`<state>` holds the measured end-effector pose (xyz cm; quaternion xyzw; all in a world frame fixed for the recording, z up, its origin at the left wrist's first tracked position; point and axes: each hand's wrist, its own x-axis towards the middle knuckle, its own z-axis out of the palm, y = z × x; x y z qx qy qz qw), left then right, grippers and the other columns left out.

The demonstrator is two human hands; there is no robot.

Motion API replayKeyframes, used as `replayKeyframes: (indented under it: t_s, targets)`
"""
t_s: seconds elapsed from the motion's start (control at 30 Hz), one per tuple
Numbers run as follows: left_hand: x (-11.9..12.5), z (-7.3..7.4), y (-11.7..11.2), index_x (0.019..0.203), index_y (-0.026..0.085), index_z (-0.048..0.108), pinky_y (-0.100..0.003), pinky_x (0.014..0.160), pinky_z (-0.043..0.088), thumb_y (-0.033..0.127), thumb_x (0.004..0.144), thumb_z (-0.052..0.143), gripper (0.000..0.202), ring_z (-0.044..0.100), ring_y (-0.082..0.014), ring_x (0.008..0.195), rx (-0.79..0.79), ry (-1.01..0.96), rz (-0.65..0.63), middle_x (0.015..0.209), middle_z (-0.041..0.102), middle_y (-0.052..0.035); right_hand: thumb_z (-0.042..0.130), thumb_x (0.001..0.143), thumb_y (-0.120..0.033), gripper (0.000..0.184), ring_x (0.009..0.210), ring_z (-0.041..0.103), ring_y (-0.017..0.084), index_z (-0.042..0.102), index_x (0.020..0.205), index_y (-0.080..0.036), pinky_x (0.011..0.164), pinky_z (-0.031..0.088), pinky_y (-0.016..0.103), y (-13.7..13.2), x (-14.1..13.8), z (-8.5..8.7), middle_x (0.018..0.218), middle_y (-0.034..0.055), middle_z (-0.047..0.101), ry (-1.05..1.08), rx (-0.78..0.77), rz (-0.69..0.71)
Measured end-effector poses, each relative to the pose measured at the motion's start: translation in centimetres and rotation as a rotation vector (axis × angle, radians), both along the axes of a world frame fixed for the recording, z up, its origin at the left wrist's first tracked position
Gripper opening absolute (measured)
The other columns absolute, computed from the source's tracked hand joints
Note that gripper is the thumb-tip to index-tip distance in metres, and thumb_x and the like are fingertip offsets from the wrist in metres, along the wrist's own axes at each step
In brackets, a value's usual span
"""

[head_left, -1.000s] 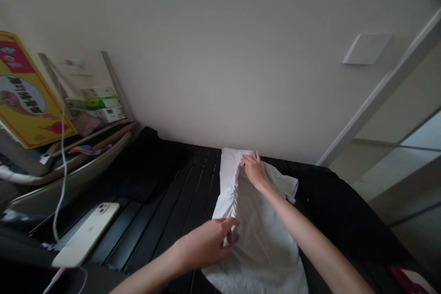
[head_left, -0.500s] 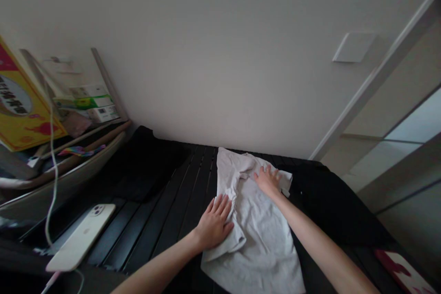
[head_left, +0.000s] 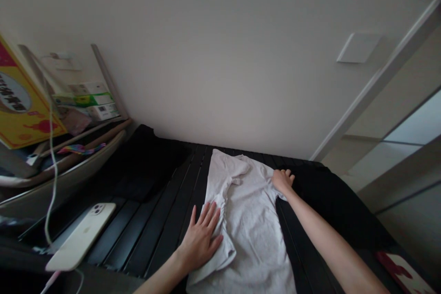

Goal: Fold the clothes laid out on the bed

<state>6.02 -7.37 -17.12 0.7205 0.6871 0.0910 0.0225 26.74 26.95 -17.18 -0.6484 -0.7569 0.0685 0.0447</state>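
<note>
A light grey T-shirt [head_left: 248,220] lies on the black slatted table [head_left: 165,211], its left part folded over towards the middle with a wrinkled edge. My left hand [head_left: 203,234] rests flat on that folded part, fingers spread. At the shirt's upper right, my right hand [head_left: 283,180] has its fingers curled round the sleeve end. The fingertips are partly hidden by the hand itself.
Black cloth lies left [head_left: 138,165] and right [head_left: 330,202] of the shirt. A white phone [head_left: 82,236] with a cable is at the left front. Behind it stands a bin-like holder [head_left: 86,170] with boxes. A wall [head_left: 220,55] closes off the back.
The shirt has shifted left and its right side lies flatter. My right hand went from lying flat on the shirt to gripping the sleeve, farther right. My left hand slid left with the cloth.
</note>
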Motion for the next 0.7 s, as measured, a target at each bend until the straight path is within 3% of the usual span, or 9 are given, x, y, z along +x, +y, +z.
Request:
replayKeyframes:
  t_s: [0.17,0.27,0.37,0.47,0.53,0.63,0.7]
  targets:
    - [0.1,0.4,-0.3,0.151,0.033,0.006,-0.060,0.113,0.014,0.048,0.093,0.041,0.069,0.009,-0.0325,0.145,-0.022,-0.046,-0.013,0.159,0.008,-0.0025,0.053,0.081,-0.020,0.033,0.111,0.057,0.035,0.068,0.107,-0.005,0.084,0.045,0.043,2.2,-2.0,2.8,0.110,0.0277,0.063,0.171,-0.127,-0.028]
    - [0.0,0.6,-0.4,0.150,0.036,0.009,-0.060,0.114,0.012,0.042,0.089,0.049,0.073,0.007,-0.0332,0.145,-0.020,-0.066,-0.015,0.159,0.007,0.0005,0.064,0.077,-0.020,0.027,0.101,0.062,0.032,0.069,0.099,-0.005,0.078,0.048,0.036,3.6,-4.7,4.9,0.099,0.0220,0.067,0.338,-0.222,0.000]
    - [-0.1,0.7,-0.5,0.150,0.038,0.013,-0.062,0.113,0.011,0.040,0.088,0.049,0.071,0.006,-0.0335,0.145,-0.041,-0.099,-0.030,0.159,0.008,0.0026,0.063,0.085,-0.029,0.028,0.094,0.064,0.023,0.064,0.104,-0.009,0.077,0.051,0.035,3.5,-8.7,5.6,0.102,0.0126,0.066,0.543,-0.338,0.054]
    - [-0.1,0.6,-0.5,0.149,0.039,0.016,-0.063,0.113,0.010,0.039,0.088,0.050,0.071,0.006,-0.0336,0.145,-0.061,-0.123,-0.030,0.159,0.010,0.0032,0.056,0.092,-0.036,0.032,0.093,0.062,0.018,0.057,0.117,-0.016,0.079,0.054,0.039,1.4,-12.7,4.5,0.113,0.0070,0.061,0.738,-0.466,0.137]
    - [-0.1,0.5,-0.6,0.149,0.038,0.018,-0.063,0.113,0.010,0.038,0.087,0.051,0.071,0.006,-0.0337,0.145,-0.058,-0.131,-0.020,0.158,0.012,0.0033,0.056,0.092,-0.032,0.026,0.089,0.063,0.017,0.059,0.110,-0.014,0.077,0.054,0.036,-0.8,-14.4,3.0,0.106,0.0066,0.063,0.826,-0.530,0.202]
    - [-0.2,0.5,-0.6,0.149,0.038,0.018,-0.062,0.113,0.011,0.038,0.086,0.052,0.071,0.006,-0.0336,0.145,-0.060,-0.141,-0.017,0.158,0.015,0.0028,0.056,0.087,-0.022,0.012,0.081,0.066,0.015,0.061,0.095,-0.014,0.073,0.053,0.028,-3.7,-15.1,1.1,0.088,0.0050,0.067,0.889,-0.560,0.284]
    - [-0.2,0.5,-0.7,0.149,0.037,0.019,-0.062,0.113,0.011,0.038,0.087,0.051,0.070,0.007,-0.0332,0.145,-0.062,-0.145,-0.020,0.158,0.017,0.0019,0.055,0.085,-0.019,0.014,0.085,0.066,0.015,0.060,0.097,-0.015,0.075,0.051,0.026,-4.8,-14.6,0.5,0.088,0.0048,0.067,0.893,-0.524,0.317]
